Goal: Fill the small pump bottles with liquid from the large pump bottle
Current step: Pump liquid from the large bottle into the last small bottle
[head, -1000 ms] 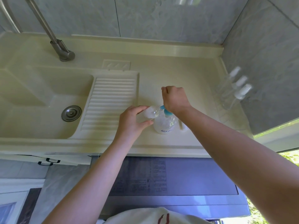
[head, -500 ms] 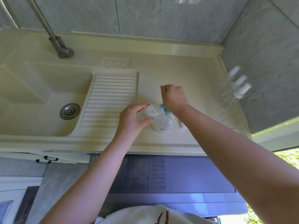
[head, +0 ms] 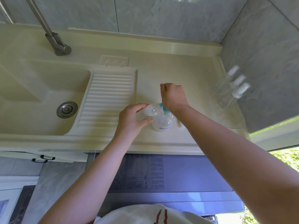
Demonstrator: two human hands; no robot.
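Note:
The large clear pump bottle (head: 163,122) with a blue pump head (head: 165,110) stands near the counter's front edge. My right hand (head: 173,96) is curled into a fist on top of the pump head, covering most of it. My left hand (head: 131,119) grips a small clear bottle (head: 150,109), tilted with its mouth under the blue spout. Three small clear pump bottles (head: 231,89) with white caps stand against the right wall. A small white part (head: 179,122) lies just right of the large bottle, partly hidden by my right forearm.
A cream counter (head: 161,73) holds a sink basin (head: 32,97) with a metal drain (head: 67,109), a ribbed drainboard (head: 106,97) and a metal tap (head: 53,36) at the left. Grey tiled walls close the back and right. A window (head: 284,152) is at lower right.
Both hands hold nearly the same position at the large bottle; the view has shifted slightly. No clear change in grip.

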